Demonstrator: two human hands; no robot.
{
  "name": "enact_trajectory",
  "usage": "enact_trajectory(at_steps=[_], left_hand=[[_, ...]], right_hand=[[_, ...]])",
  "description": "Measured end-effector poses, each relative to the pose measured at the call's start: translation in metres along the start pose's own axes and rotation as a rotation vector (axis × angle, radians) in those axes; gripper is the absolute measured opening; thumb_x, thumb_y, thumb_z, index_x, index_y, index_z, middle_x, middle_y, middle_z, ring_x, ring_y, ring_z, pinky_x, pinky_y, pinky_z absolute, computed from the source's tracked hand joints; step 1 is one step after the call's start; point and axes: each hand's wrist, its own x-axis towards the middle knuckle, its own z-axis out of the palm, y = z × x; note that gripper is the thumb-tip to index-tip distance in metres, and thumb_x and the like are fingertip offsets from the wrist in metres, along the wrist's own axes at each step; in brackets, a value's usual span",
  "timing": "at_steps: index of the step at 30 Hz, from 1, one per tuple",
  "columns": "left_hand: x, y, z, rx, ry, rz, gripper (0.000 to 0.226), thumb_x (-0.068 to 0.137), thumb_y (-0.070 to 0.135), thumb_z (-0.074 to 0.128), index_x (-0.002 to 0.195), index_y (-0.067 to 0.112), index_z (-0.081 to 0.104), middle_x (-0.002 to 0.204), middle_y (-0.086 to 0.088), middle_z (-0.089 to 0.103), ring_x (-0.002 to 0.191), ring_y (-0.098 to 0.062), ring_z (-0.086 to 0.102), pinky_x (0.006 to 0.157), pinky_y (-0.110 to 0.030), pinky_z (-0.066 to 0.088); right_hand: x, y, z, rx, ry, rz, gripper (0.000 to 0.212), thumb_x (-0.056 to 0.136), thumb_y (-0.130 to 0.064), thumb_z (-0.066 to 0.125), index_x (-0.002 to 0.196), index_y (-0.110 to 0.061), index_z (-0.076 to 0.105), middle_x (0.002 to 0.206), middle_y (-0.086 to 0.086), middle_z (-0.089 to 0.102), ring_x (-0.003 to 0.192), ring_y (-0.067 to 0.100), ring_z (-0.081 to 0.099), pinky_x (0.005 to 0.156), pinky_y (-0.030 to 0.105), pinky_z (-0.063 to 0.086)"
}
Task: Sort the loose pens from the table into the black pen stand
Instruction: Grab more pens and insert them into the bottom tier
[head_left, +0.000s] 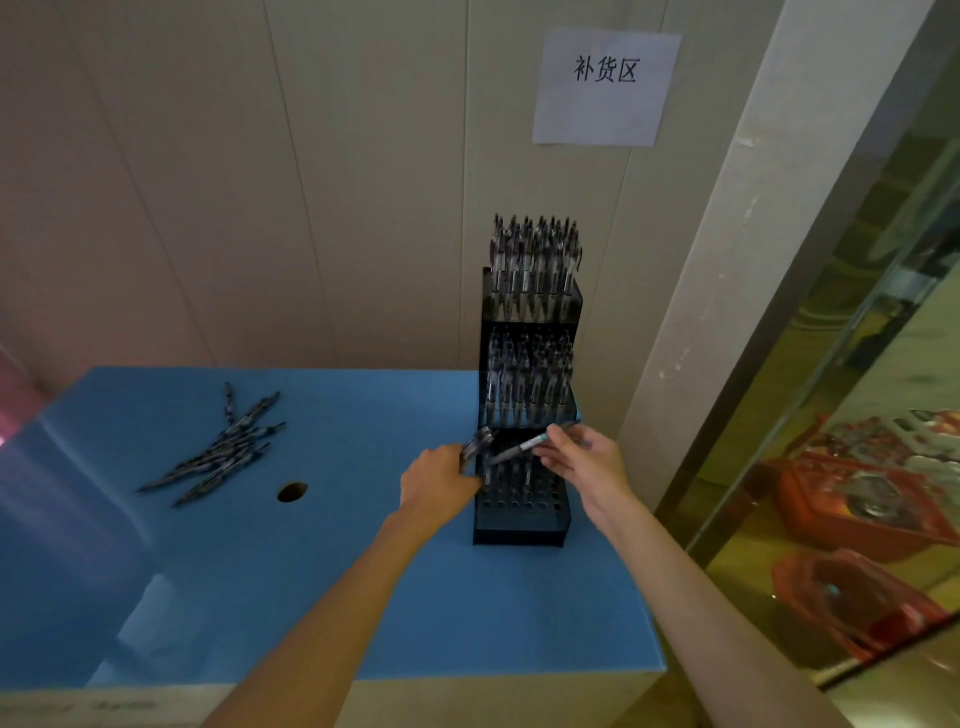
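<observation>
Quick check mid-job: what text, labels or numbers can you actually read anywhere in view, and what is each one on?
"补货区": black characters on the white paper sign stuck to the wall above the black pen stand.
Pens in the stand: any barrel print is too small and blurred to read.
Loose pens on the blue table: likewise unreadable.
Pen held by the right hand: a pale band, nothing legible.

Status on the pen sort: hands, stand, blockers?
Left hand grips spare pens; right hand pinches one pen over black pen stand. Bottom tier part-filled. Loose pens remain left. Nothing blocking.
</observation>
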Motion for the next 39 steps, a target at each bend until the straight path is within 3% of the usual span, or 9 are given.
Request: enact_trajectory(at_steps=[4,8,15,23,30,34,39], left_hand=[[0.0,-0.009,0.001,-0.024,0.015,-0.017,0.032,0.087,0.022,0.062,0.069,0.02,0.036,0.062,0.002,0.043,0.056,-0.016,0.041,0.048,-0.026,0.028],[0.001,-0.011,0.003,-0.038,0.014,-0.017,0.032,0.089,0.023,0.061,0.068,0.02,0.036,0.062,0.002,0.045,0.056,-0.017,0.044,0.049,-0.026,0.03],[0.004,-0.01,0.001,-0.026,0.01,0.0,0.031,0.088,0.021,0.06,0.068,0.019,0.036,0.061,0.001,0.044,0.054,-0.016,0.043,0.048,-0.026,0.031],[0.006,-0.015,-0.003,-0.016,0.016,0.009,0.033,0.088,0.021,0.058,0.067,0.021,0.033,0.059,0.003,0.042,0.052,-0.015,0.041,0.047,-0.026,0.028],[0.007,-0.014,-0.002,-0.018,-0.002,0.003,0.032,0.089,0.02,0.058,0.066,0.02,0.035,0.06,0.002,0.044,0.053,-0.016,0.042,0.048,-0.026,0.031],[0.007,-0.011,-0.001,-0.023,-0.011,0.005,0.03,0.088,0.019,0.057,0.067,0.019,0.035,0.061,0.001,0.045,0.055,-0.017,0.043,0.05,-0.027,0.032],[0.005,-0.002,0.0,-0.024,-0.01,0.028,0.032,0.089,0.018,0.056,0.066,0.021,0.035,0.06,0.001,0.044,0.054,-0.017,0.043,0.049,-0.027,0.031]], right_hand=[[0.012,0.002,-0.021,-0.312,0.099,-0.196,0.013,0.09,-0.015,0.072,0.096,-0.006,0.064,0.089,0.015,0.074,0.074,0.025,0.074,0.064,0.032,0.062],[0.022,0.013,-0.03,-0.671,0.131,-0.359,0.013,0.089,-0.024,0.074,0.087,-0.015,0.064,0.076,0.001,0.071,0.068,0.012,0.071,0.065,0.033,0.062],[0.032,0.022,-0.022,-0.816,0.121,-0.437,0.016,0.087,-0.028,0.075,0.091,-0.014,0.069,0.077,-0.006,0.071,0.071,0.007,0.069,0.071,0.037,0.061],[0.033,0.027,-0.012,-0.929,0.111,-0.427,0.019,0.084,-0.024,0.079,0.091,-0.008,0.072,0.074,-0.004,0.071,0.068,0.007,0.067,0.07,0.027,0.058],[0.031,0.042,-0.013,-1.032,0.089,-0.318,0.023,0.083,-0.022,0.081,0.082,-0.001,0.071,0.072,0.008,0.072,0.066,0.018,0.068,0.068,0.038,0.06],[0.033,0.041,-0.014,-1.059,0.102,-0.274,0.038,0.081,-0.028,0.083,0.07,0.004,0.066,0.063,0.017,0.067,0.062,0.029,0.068,0.064,0.042,0.059],[0.016,0.029,-0.006,-0.937,0.116,-0.072,0.033,0.078,-0.032,0.085,0.072,-0.002,0.072,0.055,0.008,0.069,0.048,0.018,0.068,0.06,0.031,0.061]])
